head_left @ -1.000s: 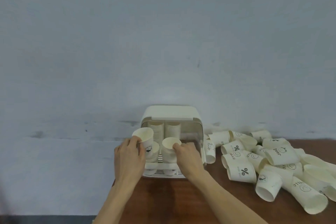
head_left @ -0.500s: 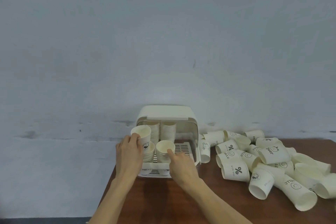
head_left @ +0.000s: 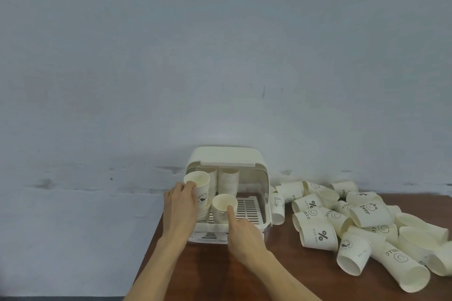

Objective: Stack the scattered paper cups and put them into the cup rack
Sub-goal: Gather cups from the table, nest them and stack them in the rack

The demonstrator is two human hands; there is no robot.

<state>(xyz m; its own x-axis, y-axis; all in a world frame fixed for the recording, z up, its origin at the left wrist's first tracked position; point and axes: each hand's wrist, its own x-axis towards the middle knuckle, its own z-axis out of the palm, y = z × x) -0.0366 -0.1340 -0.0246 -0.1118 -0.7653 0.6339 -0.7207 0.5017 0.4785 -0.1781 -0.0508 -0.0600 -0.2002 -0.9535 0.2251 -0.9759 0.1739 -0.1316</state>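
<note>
A cream cup rack [head_left: 265, 205] with a raised lid stands at the table's back left corner. Two tall stacks of paper cups [head_left: 228, 179] stand at its back. My left hand [head_left: 181, 208] grips a white cup [head_left: 199, 187] sitting on top of a short stack at the front left of the rack. My right hand [head_left: 241, 230] pokes its forefinger against the rim of another cup stack [head_left: 222, 208] at the front middle. Several loose printed cups [head_left: 318, 237] lie in a heap on the table to the right.
The brown wooden table [head_left: 208, 273] ends at its left edge just beside the rack. A pale blue-grey wall rises right behind the rack and the cup heap. The slatted right half of the rack floor [head_left: 247, 210] is bare.
The view has shifted a little. My right hand has drawn back from gripping the middle stack, so only its forefinger touches the rim. My left hand stays on its cup.
</note>
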